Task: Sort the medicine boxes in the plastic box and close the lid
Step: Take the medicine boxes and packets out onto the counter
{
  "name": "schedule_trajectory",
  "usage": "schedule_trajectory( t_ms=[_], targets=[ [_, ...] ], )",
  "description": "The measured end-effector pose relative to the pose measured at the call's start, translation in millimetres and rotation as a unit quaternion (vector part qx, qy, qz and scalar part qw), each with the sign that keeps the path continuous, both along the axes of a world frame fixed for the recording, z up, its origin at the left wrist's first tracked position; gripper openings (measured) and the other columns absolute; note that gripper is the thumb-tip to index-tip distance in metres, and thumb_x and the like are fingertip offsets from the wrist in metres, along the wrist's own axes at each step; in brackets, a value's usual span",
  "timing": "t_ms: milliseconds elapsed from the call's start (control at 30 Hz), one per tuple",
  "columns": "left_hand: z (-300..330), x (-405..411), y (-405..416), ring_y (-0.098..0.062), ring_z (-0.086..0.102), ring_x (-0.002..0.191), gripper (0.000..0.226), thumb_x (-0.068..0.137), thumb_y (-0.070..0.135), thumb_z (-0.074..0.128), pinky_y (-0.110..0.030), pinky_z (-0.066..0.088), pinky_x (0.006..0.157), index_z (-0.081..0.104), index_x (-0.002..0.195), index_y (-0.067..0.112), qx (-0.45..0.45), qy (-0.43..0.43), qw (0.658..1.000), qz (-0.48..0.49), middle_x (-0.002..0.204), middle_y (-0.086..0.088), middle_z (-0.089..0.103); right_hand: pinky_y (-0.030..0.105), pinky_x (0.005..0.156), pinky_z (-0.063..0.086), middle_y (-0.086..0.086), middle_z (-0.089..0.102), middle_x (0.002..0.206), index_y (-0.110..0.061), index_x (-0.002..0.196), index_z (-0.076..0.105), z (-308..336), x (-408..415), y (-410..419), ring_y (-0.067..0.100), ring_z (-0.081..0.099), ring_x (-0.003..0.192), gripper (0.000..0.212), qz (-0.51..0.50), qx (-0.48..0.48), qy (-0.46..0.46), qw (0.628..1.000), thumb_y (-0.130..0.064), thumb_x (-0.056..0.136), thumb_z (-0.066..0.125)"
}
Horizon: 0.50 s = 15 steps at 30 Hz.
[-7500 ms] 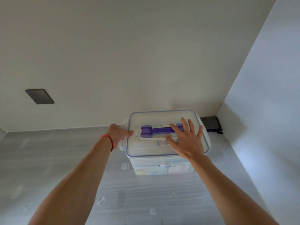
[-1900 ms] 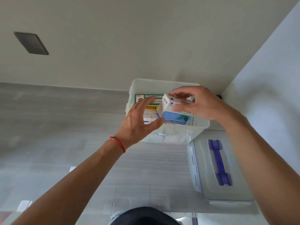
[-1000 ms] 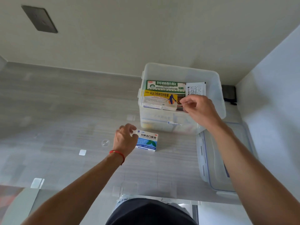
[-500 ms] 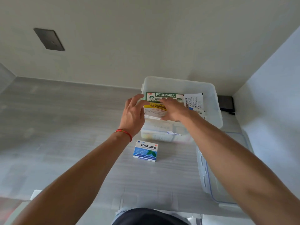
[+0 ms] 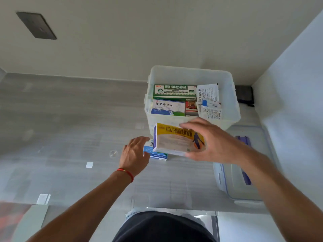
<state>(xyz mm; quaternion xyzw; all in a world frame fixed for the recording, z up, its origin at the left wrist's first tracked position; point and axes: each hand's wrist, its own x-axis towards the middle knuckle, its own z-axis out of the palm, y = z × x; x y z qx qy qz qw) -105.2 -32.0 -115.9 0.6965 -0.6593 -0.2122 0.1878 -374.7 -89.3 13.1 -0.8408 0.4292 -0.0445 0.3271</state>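
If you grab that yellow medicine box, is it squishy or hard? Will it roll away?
Probably fairly stiff: the yellow box keeps flat faces and sharp edges while the right hand grips it by top and bottom edges. Likely light, since one hand holds it up. It shouldn't roll, having flat sides like the blue box lying on the table.
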Motion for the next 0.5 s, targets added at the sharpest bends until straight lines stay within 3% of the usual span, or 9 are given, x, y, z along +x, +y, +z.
schedule_trajectory(
  t_ms=[100,200,267,500],
  targets=[
    [-19,-4,9,-0.025,0.028,0.15,0.072,0.081,0.005,0.06,-0.043,0.031,0.118,0.044,0.15,0.019,0.068,-0.035,0.993,-0.094,0.159,-0.005,0.037,0.031,0.104,0.046,-0.007,0.044,0.134,-0.026,0.145,0.045,-56,-1,29,0.011,0.043,0.126,0.073,-0.013,0.028,0.142,0.989,-0.045,0.081,0.074],
    [-29,-2,12,-0.017,-0.002,0.156,0.087,0.085,0.005,0.053,-0.044,0.016,0.125,0.013,0.159,0.031,0.122,-0.089,0.975,-0.165,0.168,0.004,0.0,0.047,0.096,0.05,0.003,0.043,0.127,-0.017,0.136,0.048,-106,8,37,0.024,0.044,0.122,0.057,-0.07,0.022,0.283,0.956,-0.033,0.086,0.07],
    [-33,1,13,-0.015,-0.01,0.155,0.089,0.086,0.008,0.051,-0.043,0.013,0.126,0.006,0.159,0.034,0.139,-0.131,0.966,-0.177,0.167,0.007,-0.011,0.048,0.094,0.051,0.005,0.042,0.128,-0.014,0.136,0.046,-132,14,35,0.026,0.044,0.121,0.055,-0.092,0.016,0.3,0.95,-0.027,0.088,0.069],
    [-31,8,21,-0.015,-0.011,0.155,0.084,0.09,0.012,0.051,-0.044,0.01,0.127,0.008,0.159,0.034,0.151,-0.127,0.969,-0.15,0.167,0.008,-0.012,0.049,0.103,0.047,0.008,0.041,0.139,-0.014,0.149,0.036,-166,23,24,0.028,0.042,0.133,0.069,-0.054,-0.08,0.261,0.96,-0.017,0.089,0.068]
  ],
)
